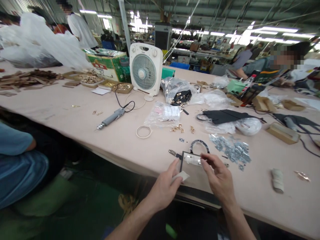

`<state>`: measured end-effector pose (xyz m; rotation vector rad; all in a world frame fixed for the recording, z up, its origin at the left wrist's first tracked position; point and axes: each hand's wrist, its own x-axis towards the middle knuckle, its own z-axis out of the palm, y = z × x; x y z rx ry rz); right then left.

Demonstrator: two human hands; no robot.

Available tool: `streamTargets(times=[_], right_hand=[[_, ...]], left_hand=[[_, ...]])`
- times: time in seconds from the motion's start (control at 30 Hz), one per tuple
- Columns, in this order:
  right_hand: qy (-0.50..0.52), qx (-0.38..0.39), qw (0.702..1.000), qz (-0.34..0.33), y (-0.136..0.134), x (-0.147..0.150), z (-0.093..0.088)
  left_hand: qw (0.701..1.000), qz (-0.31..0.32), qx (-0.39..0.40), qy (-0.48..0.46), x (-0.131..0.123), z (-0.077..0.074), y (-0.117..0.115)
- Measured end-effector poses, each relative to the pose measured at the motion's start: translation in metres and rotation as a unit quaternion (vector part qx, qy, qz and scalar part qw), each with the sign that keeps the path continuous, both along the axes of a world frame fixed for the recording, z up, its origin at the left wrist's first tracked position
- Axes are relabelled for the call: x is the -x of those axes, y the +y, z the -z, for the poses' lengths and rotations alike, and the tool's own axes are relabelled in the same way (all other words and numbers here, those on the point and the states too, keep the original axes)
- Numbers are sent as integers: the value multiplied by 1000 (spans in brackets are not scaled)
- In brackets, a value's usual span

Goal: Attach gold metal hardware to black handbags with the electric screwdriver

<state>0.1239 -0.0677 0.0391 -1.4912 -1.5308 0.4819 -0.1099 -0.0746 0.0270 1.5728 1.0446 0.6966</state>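
Note:
A flat taupe bag piece with dark edging (193, 174) lies at the table's front edge, a dark ring-shaped handle (199, 142) at its far side. Whitish, shiny strips (192, 160) lie across its upper part. My left hand (165, 186) is closed on a small white slip (184, 175), pinched under the thumb, with the index finger reaching to the bag piece's left edge. Over the right side of the bag piece is my right hand (218, 176), thumb and fingertips drawn together by the strips; what they hold, if anything, I cannot make out. A dark strap end with a metal fitting (173, 153) sticks out to the left.
Thin metal plates (232, 148) lie scattered behind my right hand, and a thread spool (277, 180) stands to the right. Further off are a tape roll (143, 132), an electric screwdriver (111, 118), gold-coloured fittings (178, 128) and a fan (145, 68). A person (277, 63) sits across the table.

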Motion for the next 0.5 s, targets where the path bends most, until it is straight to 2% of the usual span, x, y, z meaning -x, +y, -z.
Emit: streamTargets(times=[0.2, 0.4, 0.5], right_hand=[[-63, 61, 984, -157, -31, 8, -24], [-116, 84, 957, -251, -31, 18, -29], [-132, 90, 950, -269, -32, 20, -28]], left_hand=[[998, 53, 0, 32, 2, -20, 3], [993, 94, -43, 58, 0, -32, -3], [992, 98, -62, 56, 2, -37, -4]])
